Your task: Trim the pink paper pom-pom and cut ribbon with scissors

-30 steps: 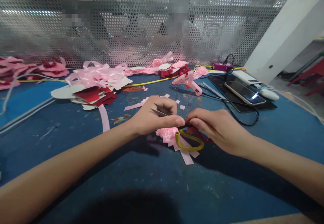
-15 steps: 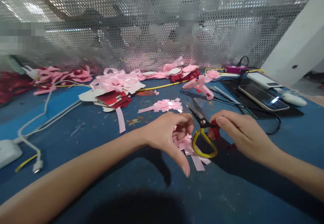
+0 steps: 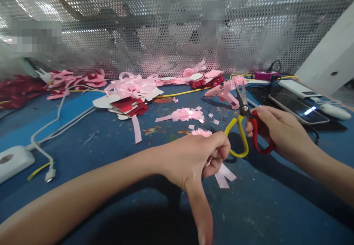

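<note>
My right hand [image 3: 279,130] grips the red handle of the scissors [image 3: 243,110], whose blades point up and stand slightly apart. The yellow handle reaches toward my left hand [image 3: 197,156]. That hand has its thumb stretched down and its other fingers curled over a bundle of pink ribbon [image 3: 225,175]; whether it grips the ribbon is hidden. Ribbon tails stick out to the right of the fingers. Beyond it lie a heap of cut pink ribbon strips [image 3: 186,114] and several small loose pieces. A pink glue gun [image 3: 224,93] rests behind the scissors.
Pink ribbon loops [image 3: 132,84] cover red and white cut shapes [image 3: 129,106] at the back left. A phone [image 3: 298,107] and a power bank [image 3: 297,89] lie at the right. White cables [image 3: 59,117] run across the left. A perforated metal sheet [image 3: 166,27] stands behind.
My right hand has moved the scissors up and right. My left hand has shifted right, its thumb swinging down away from the curled fingers. Small pink pieces now show beside the strip heap.
</note>
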Motion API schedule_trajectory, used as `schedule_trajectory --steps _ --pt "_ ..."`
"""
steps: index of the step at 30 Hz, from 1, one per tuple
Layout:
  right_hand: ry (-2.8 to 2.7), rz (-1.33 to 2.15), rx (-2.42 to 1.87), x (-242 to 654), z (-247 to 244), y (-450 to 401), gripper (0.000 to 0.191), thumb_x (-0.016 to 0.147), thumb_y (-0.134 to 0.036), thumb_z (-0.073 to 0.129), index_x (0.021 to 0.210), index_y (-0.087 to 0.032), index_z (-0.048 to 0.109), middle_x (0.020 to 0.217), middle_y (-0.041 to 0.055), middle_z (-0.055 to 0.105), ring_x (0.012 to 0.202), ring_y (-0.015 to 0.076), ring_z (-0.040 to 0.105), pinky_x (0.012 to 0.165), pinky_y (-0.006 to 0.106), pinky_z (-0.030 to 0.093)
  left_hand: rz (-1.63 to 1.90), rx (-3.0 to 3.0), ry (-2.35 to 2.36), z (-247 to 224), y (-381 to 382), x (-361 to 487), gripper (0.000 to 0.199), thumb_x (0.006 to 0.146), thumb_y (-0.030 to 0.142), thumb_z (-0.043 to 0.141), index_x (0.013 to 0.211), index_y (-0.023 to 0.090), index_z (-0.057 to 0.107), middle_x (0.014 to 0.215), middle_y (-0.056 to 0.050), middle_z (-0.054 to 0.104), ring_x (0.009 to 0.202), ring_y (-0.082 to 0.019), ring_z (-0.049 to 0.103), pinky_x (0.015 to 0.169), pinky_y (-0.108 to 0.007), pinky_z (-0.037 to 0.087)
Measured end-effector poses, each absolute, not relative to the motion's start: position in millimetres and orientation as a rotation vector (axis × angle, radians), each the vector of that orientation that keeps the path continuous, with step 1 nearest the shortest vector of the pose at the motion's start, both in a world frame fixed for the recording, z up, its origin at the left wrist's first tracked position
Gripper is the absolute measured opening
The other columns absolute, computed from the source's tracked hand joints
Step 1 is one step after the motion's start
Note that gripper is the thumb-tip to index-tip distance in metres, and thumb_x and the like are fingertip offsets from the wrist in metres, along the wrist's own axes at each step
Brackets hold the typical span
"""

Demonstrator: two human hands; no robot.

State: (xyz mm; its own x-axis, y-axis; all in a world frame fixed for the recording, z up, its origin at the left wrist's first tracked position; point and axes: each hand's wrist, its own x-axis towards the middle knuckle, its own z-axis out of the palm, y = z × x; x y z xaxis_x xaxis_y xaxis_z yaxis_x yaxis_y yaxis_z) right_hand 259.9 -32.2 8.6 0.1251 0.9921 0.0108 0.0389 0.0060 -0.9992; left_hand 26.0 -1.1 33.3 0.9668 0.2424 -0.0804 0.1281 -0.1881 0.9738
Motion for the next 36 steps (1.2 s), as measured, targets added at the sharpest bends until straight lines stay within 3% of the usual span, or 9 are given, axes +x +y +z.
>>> schedule_trajectory --steps 8,18,22,25,28,36 --pt "-1.206 1.061 -1.292 261 6 -32 0.026 0.087 -0.041 0.050 0.078 -0.017 0.058 0.066 0.0036 0.063 0.055 0.0108 0.058 0.049 0.021 0.044 0.088 1.719 0.287 43 -9 29 0.065 0.036 0.024 0.082 0.080 0.023 0.033 0.057 0.011 0.045 0.045 -0.004 0.029 0.043 -0.019 0.025" --pt "-1.311 0.976 -1.342 259 12 -35 0.031 0.087 -0.044 0.048 0.077 -0.016 0.058 0.064 0.0029 0.062 0.053 0.0119 0.058 0.048 0.023 0.043 0.210 1.634 0.325 41 -13 31 0.061 0.040 0.028 0.085 0.075 0.021 0.036 0.057 0.009 0.045 0.047 -0.004 0.028 0.040 -0.018 0.022" --pt "-1.554 0.658 -1.403 253 18 -43 0.034 0.091 -0.043 0.042 0.075 -0.018 0.059 0.065 0.0015 0.063 0.059 0.0130 0.059 0.062 0.026 0.046 0.734 1.546 0.602 29 -7 40 0.041 0.063 0.030 0.076 0.077 0.019 0.039 0.064 0.006 0.047 0.053 -0.005 0.040 0.049 -0.017 0.034" --pt "-1.714 0.457 -1.409 248 19 -51 0.032 0.092 -0.040 0.040 0.075 -0.021 0.059 0.066 0.0006 0.063 0.061 0.0138 0.057 0.063 0.026 0.044 1.019 1.435 0.718 23 3 44 0.035 0.068 0.031 0.072 0.090 0.017 0.049 0.083 0.000 0.056 0.071 -0.009 0.054 0.058 -0.019 0.043" --pt "-1.796 0.439 -1.427 243 19 -57 0.029 0.091 -0.040 0.040 0.078 -0.023 0.059 0.066 0.0005 0.063 0.060 0.0144 0.057 0.057 0.025 0.043 1.027 1.363 0.664 26 8 45 0.043 0.066 0.032 0.075 0.101 0.017 0.056 0.095 -0.005 0.062 0.086 -0.015 0.060 0.067 -0.024 0.050" --pt "-1.863 0.573 -1.377 237 26 -59 0.028 0.090 -0.043 0.044 0.075 -0.022 0.057 0.061 -0.0006 0.060 0.055 0.0134 0.055 0.053 0.024 0.041 0.865 1.357 0.550 28 2 49 0.031 0.067 0.028 0.075 0.095 0.017 0.067 0.095 -0.005 0.070 0.094 -0.020 0.064 0.084 -0.034 0.051"
